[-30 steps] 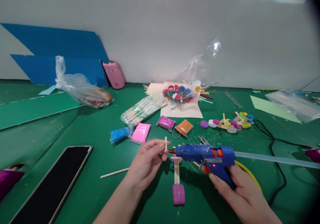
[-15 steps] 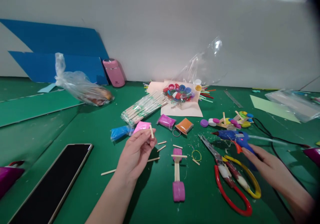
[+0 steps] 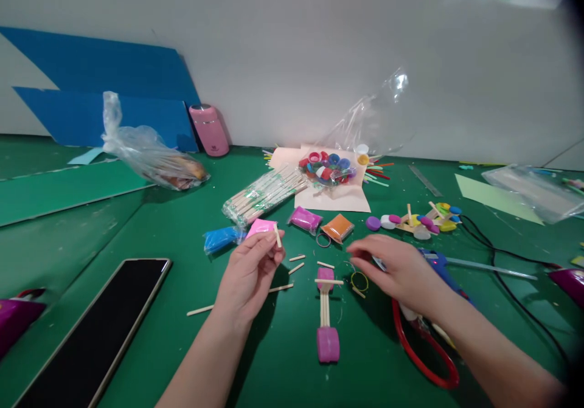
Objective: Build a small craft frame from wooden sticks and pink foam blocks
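My left hand [image 3: 250, 273] pinches a short wooden stick [image 3: 277, 236], held up between thumb and fingertips. My right hand [image 3: 398, 268] hovers over the scissors [image 3: 426, 353], its thumb and fingers apart and nothing seen between them; it covers the blades and much of the handles. Behind it lies a blue glue gun [image 3: 440, 265], partly hidden. Between the hands, a small model [image 3: 325, 307] of wooden sticks joins two purple clay blocks, with one stick across its far end. Short cut sticks [image 3: 296, 268] and a yellow-green ring [image 3: 359, 281] lie about it.
Packets of blue [image 3: 221, 239], purple [image 3: 305, 219] and orange clay [image 3: 337, 228] lie beyond the hands. Behind them are bagged sticks [image 3: 262, 198] and bottle caps [image 3: 326, 168]. A phone [image 3: 93, 329] lies left; a black cable [image 3: 495, 256] runs at right.
My right hand has let go of the glue gun and moved left, over the scissors towards the middle. My left hand still holds the short stick in nearly the same spot.
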`<state>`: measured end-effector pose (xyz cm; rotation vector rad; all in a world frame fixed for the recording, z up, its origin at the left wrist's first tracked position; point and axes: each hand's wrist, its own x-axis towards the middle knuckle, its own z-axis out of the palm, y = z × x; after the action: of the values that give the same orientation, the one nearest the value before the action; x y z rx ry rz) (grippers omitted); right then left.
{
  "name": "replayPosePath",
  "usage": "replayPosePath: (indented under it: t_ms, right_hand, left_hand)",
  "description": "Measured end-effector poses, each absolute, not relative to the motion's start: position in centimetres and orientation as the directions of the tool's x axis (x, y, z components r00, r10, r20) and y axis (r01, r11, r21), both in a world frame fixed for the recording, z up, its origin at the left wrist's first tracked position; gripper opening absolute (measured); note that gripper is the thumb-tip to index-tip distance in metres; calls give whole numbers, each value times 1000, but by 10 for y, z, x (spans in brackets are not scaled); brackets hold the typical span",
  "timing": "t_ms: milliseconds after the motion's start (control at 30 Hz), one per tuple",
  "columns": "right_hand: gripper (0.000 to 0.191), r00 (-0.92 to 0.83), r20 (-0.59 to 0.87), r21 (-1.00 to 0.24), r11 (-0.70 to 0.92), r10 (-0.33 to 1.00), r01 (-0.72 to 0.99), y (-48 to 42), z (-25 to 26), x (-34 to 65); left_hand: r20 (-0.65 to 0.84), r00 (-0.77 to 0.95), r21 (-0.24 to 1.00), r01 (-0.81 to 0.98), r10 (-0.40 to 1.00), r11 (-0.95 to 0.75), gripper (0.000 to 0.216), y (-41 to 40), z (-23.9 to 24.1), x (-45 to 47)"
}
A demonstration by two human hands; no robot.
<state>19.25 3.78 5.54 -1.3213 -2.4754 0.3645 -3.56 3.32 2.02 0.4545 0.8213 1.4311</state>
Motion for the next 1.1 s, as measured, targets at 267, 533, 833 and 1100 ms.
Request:
replayPosePath:
  t_ms: [267, 533, 833, 1100]
  right_hand:
    - [15, -865, -154, -216, 838, 478, 502, 96, 48, 106]
    - [13, -862, -274, -204, 850, 426, 485, 89, 35, 79]
    - [11, -736, -34, -603, 574, 676, 555, 98, 51, 108]
    - [10, -514, -16, -917, 192, 857, 348, 69, 52, 112]
  left_hand:
    - [-199, -115, 743, -665, 973, 73, 7, 36, 23, -39]
    - [-184, -152, 759, -650, 971, 42, 10, 37, 25, -41]
    - [-192, -199, 819, -572, 961, 45, 11, 34, 25, -37]
    - [-70, -183, 934, -358, 981, 0, 7, 29, 15, -29]
